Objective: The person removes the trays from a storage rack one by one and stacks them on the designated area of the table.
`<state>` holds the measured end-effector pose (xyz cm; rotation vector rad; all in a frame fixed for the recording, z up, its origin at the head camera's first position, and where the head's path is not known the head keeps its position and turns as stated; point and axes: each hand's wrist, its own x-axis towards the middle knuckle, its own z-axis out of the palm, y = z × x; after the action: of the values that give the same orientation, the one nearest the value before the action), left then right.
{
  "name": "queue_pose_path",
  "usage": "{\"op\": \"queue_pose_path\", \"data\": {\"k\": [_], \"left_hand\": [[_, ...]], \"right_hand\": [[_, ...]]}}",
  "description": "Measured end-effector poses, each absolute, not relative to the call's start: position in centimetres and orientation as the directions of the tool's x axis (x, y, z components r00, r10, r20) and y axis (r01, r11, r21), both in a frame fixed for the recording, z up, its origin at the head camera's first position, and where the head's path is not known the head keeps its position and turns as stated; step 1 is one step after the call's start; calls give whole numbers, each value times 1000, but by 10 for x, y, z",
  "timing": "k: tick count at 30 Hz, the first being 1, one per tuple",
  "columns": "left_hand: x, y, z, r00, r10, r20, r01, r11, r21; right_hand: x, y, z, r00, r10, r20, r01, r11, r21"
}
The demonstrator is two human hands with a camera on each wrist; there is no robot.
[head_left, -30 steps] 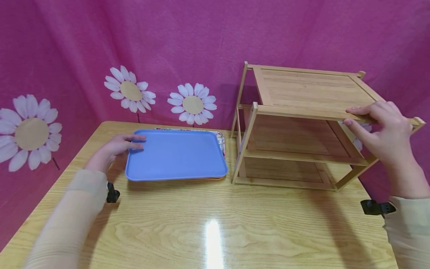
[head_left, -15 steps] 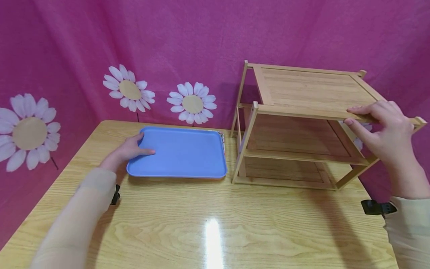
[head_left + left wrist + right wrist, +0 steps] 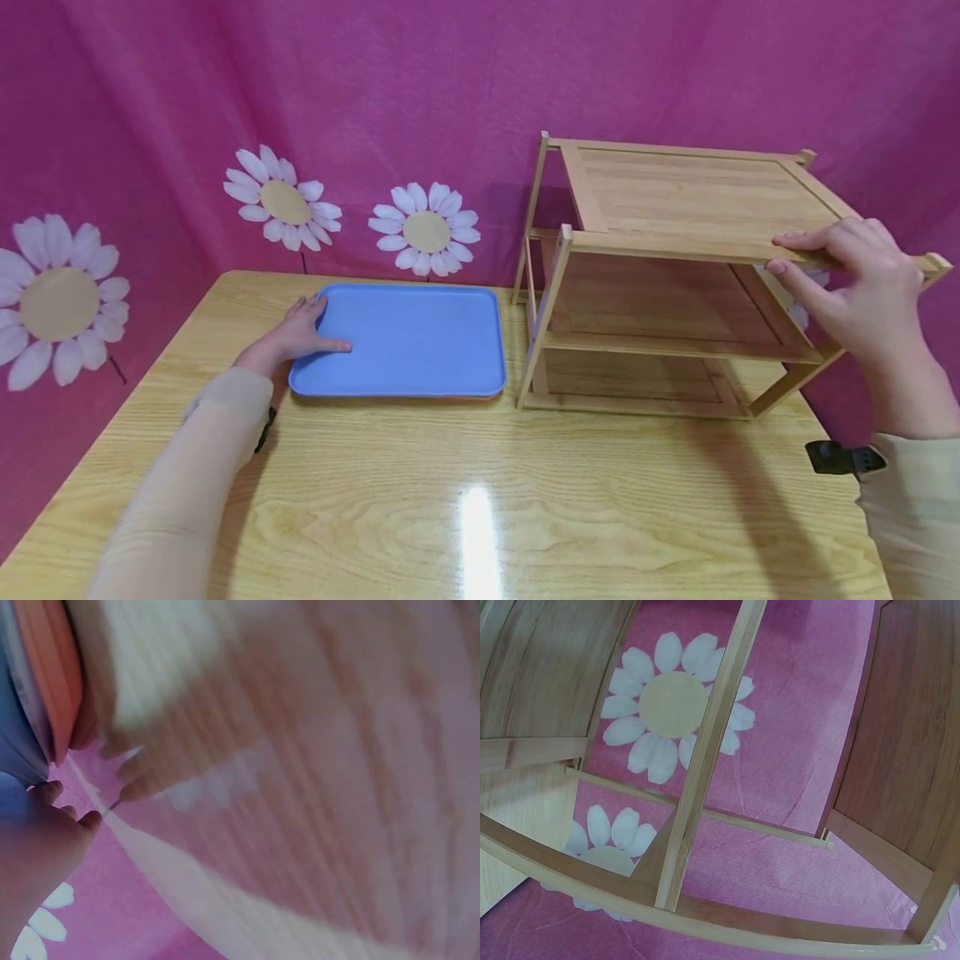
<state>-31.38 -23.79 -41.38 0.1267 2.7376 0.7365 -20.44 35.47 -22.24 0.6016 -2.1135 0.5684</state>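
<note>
A blue tray (image 3: pixel 412 342) lies flat on the left half of the table. Beneath it, an orange edge (image 3: pixel 49 667) shows in the left wrist view. My left hand (image 3: pixel 292 333) rests at the tray's left end, with the thumb stretched over its surface and the fingers spread along the rim near the far left corner. To the right stands a three-level wooden shelf rack (image 3: pixel 682 242). My right hand (image 3: pixel 862 283) grips the front rail of its top board, fingers above and thumb below. The right wrist view has the rack's frame and boards but not the hand.
The wood-grain table (image 3: pixel 390 492) extends toward me in front of the tray and rack. A magenta curtain (image 3: pixel 420 83) with white daisies hangs close behind both. Only a narrow gap separates the tray's right end from the rack's left legs.
The blue tray has lowered slightly and shifted, covering the floral-patterned edge that showed under it. My left hand has slid right and spread onto its left end. The right hand stays put.
</note>
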Motion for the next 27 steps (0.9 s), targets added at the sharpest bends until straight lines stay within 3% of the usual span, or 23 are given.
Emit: {"op": "queue_pose_path", "data": {"k": [8, 16, 23, 27], "left_hand": [[-308, -235, -410, -967, 151, -208, 36, 880, 474], [-304, -229, -401, -984, 164, -70, 110, 869, 482], [-289, -213, -375, -972, 221, 74, 228, 835, 502], [-275, -203, -356, -954, 245, 173, 299, 820, 488]], "right_hand": [[-220, 373, -233, -539, -219, 814, -580, 797, -170], [-224, 375, -235, -544, -215, 811, -576, 799, -175], [-209, 371, -231, -575, -318, 754, -482, 876, 2], [-194, 361, -228, -592, -293, 751, -469, 883, -26]]}}
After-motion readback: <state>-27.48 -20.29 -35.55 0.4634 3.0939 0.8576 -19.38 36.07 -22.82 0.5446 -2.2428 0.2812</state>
